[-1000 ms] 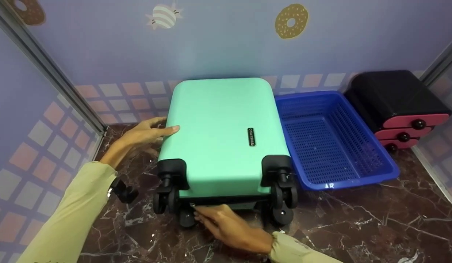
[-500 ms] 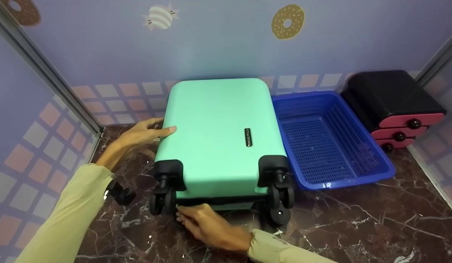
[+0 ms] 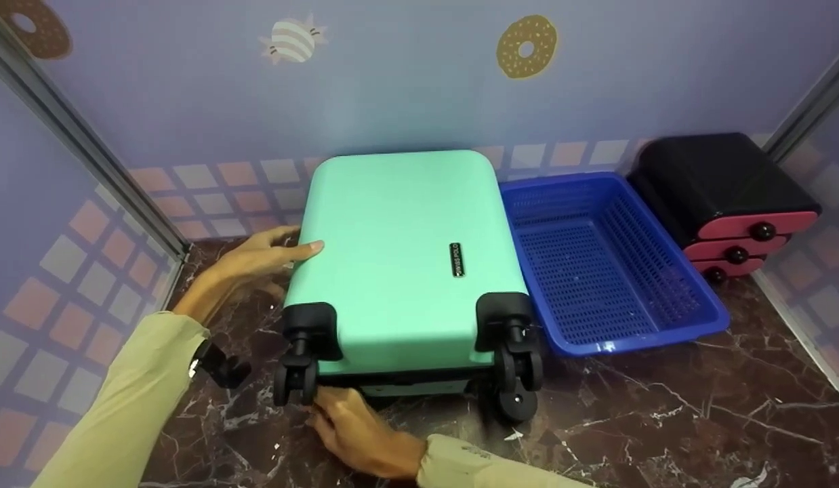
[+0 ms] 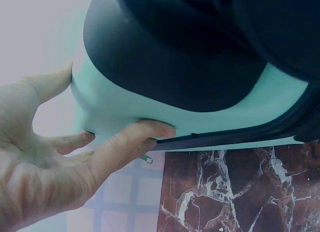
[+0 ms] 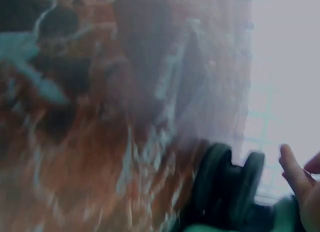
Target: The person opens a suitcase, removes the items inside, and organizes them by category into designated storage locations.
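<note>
A mint-green hard-shell suitcase (image 3: 399,230) lies flat, its black wheels (image 3: 301,379) toward me. My left hand (image 3: 257,261) rests against its left side, thumb on the top face and fingers along the side. In the left wrist view, those fingers (image 4: 150,129) touch the shell beside a black corner guard (image 4: 175,57); a small metal tab (image 4: 148,159) hangs close by. Under the near-left wheel, my right hand (image 3: 358,434) is at the black zipper seam (image 3: 413,376) with its fingers curled. Its fingertips, at the zipper pull, are partly hidden behind the wheel.
Right of the suitcase sits a blue plastic basket (image 3: 636,342). Beyond it is a black drawer box (image 3: 724,176) with pink fronts. Patterned walls (image 3: 406,74) enclose the back and sides; the floor (image 3: 629,413) is dark marble.
My right hand has slid left along the near seam, from between the wheels to beneath the left one. My left hand keeps its place on the suitcase. The head view has shifted slightly.
</note>
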`<state>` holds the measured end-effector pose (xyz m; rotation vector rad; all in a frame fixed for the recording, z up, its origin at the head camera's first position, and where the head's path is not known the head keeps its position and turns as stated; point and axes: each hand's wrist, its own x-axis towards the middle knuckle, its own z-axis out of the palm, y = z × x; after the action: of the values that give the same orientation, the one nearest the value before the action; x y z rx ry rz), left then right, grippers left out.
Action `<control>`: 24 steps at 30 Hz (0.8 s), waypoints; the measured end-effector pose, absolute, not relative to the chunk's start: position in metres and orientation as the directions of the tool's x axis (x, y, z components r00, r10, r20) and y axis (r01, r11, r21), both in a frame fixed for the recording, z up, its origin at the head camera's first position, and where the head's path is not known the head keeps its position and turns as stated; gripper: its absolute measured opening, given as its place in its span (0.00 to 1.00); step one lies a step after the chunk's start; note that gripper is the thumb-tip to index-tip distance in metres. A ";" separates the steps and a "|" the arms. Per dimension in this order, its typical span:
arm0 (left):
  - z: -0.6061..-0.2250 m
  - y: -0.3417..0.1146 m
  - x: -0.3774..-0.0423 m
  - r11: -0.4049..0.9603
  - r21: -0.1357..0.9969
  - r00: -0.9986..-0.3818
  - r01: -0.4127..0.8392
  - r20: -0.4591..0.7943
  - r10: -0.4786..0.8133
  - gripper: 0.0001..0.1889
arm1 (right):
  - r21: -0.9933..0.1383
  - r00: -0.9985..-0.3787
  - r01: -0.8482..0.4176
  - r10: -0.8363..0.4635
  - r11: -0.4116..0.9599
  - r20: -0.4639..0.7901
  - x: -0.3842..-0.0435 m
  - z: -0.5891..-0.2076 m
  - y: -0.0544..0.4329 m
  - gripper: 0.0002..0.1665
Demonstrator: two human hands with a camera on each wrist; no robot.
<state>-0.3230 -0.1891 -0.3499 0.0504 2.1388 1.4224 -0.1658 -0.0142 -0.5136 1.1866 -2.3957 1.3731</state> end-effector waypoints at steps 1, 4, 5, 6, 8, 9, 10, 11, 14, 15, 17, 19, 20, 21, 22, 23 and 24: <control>-0.350 -0.189 -0.323 0.434 0.859 -0.840 -0.270 -0.431 0.329 0.53 | -0.644 -0.680 -0.703 -0.550 0.301 0.485 -0.165 -0.515 -0.018 0.21; -0.351 -0.188 -0.322 0.430 0.861 -0.842 -0.271 -0.429 0.327 0.53 | -0.530 -0.676 -0.736 -0.511 0.421 0.532 -0.164 -0.518 -0.029 0.09; -0.351 -0.187 -0.322 0.427 0.862 -0.842 -0.273 -0.429 0.326 0.53 | -0.495 -0.672 -0.741 -0.506 0.454 0.541 -0.164 -0.518 -0.032 0.06; -0.352 -0.187 -0.322 0.429 0.861 -0.843 -0.274 -0.429 0.324 0.53 | -0.471 -0.668 -0.744 -0.505 0.473 0.547 -0.164 -0.517 -0.033 0.04; -0.352 -0.187 -0.322 0.435 0.859 -0.843 -0.271 -0.430 0.323 0.53 | -0.444 -0.661 -0.749 -0.509 0.492 0.551 -0.165 -0.516 -0.036 0.02; -0.352 -0.187 -0.322 0.438 0.858 -0.844 -0.267 -0.428 0.323 0.53 | -0.441 -0.660 -0.750 -0.514 0.493 0.548 -0.166 -0.515 -0.036 0.02; -0.352 -0.187 -0.322 0.442 0.858 -0.844 -0.263 -0.426 0.325 0.52 | -0.443 -0.663 -0.748 -0.518 0.495 0.540 -0.166 -0.514 -0.036 0.02; -0.352 -0.187 -0.322 0.443 0.858 -0.845 -0.259 -0.424 0.326 0.52 | -0.453 -0.668 -0.744 -0.522 0.492 0.530 -0.167 -0.513 -0.035 0.03; -0.352 -0.188 -0.322 0.449 0.857 -0.846 -0.252 -0.420 0.328 0.52 | -0.462 -0.683 -0.730 -0.534 0.503 0.498 -0.167 -0.512 -0.033 0.03; -0.352 -0.189 -0.322 0.448 0.858 -0.848 -0.249 -0.417 0.328 0.53 | -0.464 -0.688 -0.725 -0.538 0.508 0.487 -0.167 -0.511 -0.033 0.03; -0.353 -0.191 -0.322 0.450 0.859 -0.853 -0.243 -0.410 0.323 0.53 | -0.486 -0.695 -0.718 -0.543 0.498 0.471 -0.167 -0.511 -0.032 0.04; -0.355 -0.194 -0.322 0.450 0.862 -0.859 -0.235 -0.401 0.319 0.53 | -0.519 -0.698 -0.713 -0.547 0.471 0.462 -0.168 -0.511 -0.031 0.04; -0.355 -0.196 -0.321 0.459 0.861 -0.862 -0.220 -0.392 0.321 0.53 | -0.547 -0.701 -0.707 -0.547 0.448 0.458 -0.169 -0.511 -0.031 0.05; -0.356 -0.199 -0.322 0.473 0.858 -0.867 -0.200 -0.380 0.323 0.53 | -0.573 -0.703 -0.701 -0.547 0.425 0.454 -0.169 -0.511 -0.031 0.05; -0.358 -0.201 -0.322 0.483 0.856 -0.870 -0.183 -0.370 0.326 0.52 | -0.592 -0.705 -0.695 -0.548 0.408 0.450 -0.170 -0.512 -0.031 0.06; -0.359 -0.202 -0.323 0.495 0.853 -0.872 -0.163 -0.360 0.332 0.52 | -0.611 -0.707 -0.689 -0.548 0.391 0.446 -0.171 -0.512 -0.030 0.07; -0.360 -0.204 -0.324 0.502 0.852 -0.872 -0.149 -0.352 0.339 0.51 | -0.631 -0.711 -0.679 -0.548 0.375 0.440 -0.172 -0.512 -0.030 0.08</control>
<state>-0.3238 -0.2045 -0.3605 0.1566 2.2667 1.3529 -0.1720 -0.0296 -0.5121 1.1132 -2.4705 1.2502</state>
